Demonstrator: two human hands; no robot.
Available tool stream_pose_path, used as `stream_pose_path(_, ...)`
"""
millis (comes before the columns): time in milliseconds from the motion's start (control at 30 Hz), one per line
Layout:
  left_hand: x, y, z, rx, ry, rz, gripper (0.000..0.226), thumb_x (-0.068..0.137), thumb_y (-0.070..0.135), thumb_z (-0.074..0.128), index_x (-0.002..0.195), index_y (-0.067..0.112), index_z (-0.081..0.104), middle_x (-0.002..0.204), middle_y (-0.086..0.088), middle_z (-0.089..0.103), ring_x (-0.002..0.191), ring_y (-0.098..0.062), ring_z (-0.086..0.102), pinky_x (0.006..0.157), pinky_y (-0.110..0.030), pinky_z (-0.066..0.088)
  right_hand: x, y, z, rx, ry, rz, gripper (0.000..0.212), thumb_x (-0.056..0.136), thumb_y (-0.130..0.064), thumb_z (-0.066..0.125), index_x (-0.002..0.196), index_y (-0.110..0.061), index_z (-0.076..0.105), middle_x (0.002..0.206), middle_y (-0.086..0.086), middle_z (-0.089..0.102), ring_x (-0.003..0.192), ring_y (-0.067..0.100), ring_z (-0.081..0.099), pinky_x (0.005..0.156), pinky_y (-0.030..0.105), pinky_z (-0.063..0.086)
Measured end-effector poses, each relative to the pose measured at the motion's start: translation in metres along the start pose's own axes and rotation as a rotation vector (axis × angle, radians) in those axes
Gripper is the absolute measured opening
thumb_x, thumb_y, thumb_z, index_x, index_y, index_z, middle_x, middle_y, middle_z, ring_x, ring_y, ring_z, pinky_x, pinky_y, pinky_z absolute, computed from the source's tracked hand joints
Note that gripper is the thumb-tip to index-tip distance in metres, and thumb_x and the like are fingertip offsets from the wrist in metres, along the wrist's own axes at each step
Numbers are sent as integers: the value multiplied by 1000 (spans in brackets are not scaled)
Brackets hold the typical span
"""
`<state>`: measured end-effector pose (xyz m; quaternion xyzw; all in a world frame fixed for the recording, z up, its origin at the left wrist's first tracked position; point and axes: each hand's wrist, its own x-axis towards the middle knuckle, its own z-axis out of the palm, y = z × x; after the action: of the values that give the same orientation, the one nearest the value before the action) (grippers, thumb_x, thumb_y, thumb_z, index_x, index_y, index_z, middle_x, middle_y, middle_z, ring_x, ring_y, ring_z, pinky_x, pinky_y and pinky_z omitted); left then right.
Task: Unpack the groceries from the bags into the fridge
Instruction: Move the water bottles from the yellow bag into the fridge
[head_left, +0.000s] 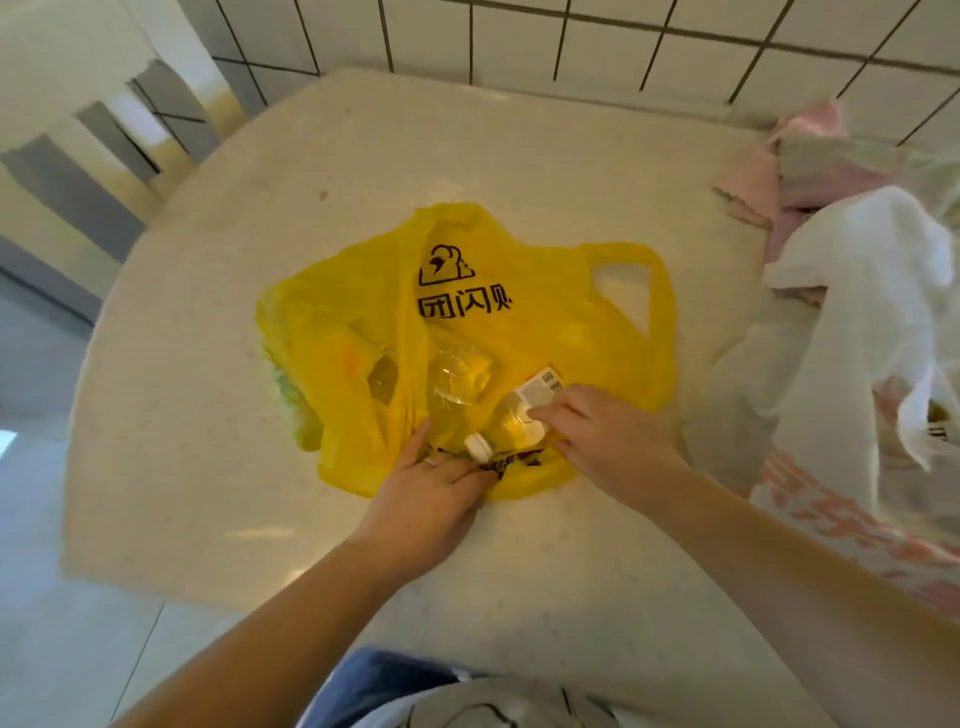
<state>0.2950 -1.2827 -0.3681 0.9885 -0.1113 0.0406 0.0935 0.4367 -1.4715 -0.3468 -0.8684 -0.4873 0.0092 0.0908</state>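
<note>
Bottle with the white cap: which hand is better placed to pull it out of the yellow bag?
Right. The right hand already grips the bottle at its label, while the left hand pinches the yellow bag at its near edge by the cap, well placed to hold the bag down.

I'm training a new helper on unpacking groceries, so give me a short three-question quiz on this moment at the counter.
1. True or false: the yellow bag lies flat on the counter.
2. What does the right hand have its grip on? A) the white bag B) the clear bottle C) a towel
3. Fill in: the left hand holds the bag's ____ edge, beside the bottle's white cap.

Key:
1. True.
2. B: its fingers rest on the clear bottle, which lies on its side at the bag's mouth.
3. Near. The white bag lies untouched to the right.
</note>
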Motion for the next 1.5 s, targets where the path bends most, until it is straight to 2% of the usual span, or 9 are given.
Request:
stream_pose_path(133,8,-5,-10,-38,80,-160,37,86,38,42,109,22,66,110,2,66,106,-22,61,103,-50,36,37,-14,-9,-18,-61,-102,58,57,-17,85,111,-17,66,111,10,63,100,31,61,78,39,54)
stream_pose_path(267,24,-10,-16,48,25,-264,44,85,41,40,110,18,68,108,1,69,109,-23,62,102,-57,32,57,-19,-12,-189,-368,-127,65,82,-36,65,140,-28,36,145,4,35,135,23,30,113,43,17)
stream_pose_path(567,32,-2,-12,94,-19,-305,25,74,42,71,91,24,73,93,6,72,107,-20,62,109,-57,12,65,-12,-12,-333,-447,-234,64,81,-46,64,137,-28,38,133,3,49,126,23,44,114,44,13)
stream_pose_path(700,37,-9,-20,-26,87,-336,43,68,33,80,107,18,68,98,-1,71,94,-23,68,102,-56,30,66,-4,-27,-153,-389,-153,67,83,-45,63,141,-26,34,139,-1,43,129,19,38,111,34,22)
stream_pose_path(800,42,-15,-40,-324,205,-380,45,80,27,72,122,15,61,115,-3,64,105,-22,61,91,-30,42,66,-3,-44,125,-277,-56,70,81,-42,67,141,-24,38,138,-2,44,128,16,40,104,28,33)
stream_pose_path(967,55,-22,-87,-521,392,-404,47,79,34,71,122,16,61,117,4,62,108,1,49,91,-1,29,66,-11,-70,510,-118,63,68,76,-32,75,136,-23,45,134,-5,47,117,1,41,99,17,32)
stream_pose_path(1167,65,-10,-117,-694,489,-354,47,74,38,71,117,21,64,111,21,57,109,-2,56,94,-25,47,60,-27,-65,972,-42,192,60,63,-38,75,115,-44,45,124,-3,57,114,9,56,98,37,47)
stream_pose_path(1367,57,4,-108,-802,469,-338,48,75,30,73,121,27,58,115,13,61,109,0,57,91,-18,47,43,-30,-59,1032,-36,202,60,65,-33,75,115,-41,44,123,-9,55,116,5,53,101,34,45)
stream_pose_path(1500,58,10,-98,-821,385,-387,57,77,30,75,125,40,47,122,28,50,118,9,46,97,-12,38,40,-29,-58,961,-15,232,62,66,-39,74,118,-45,40,126,-11,53,120,6,49,98,36,46)
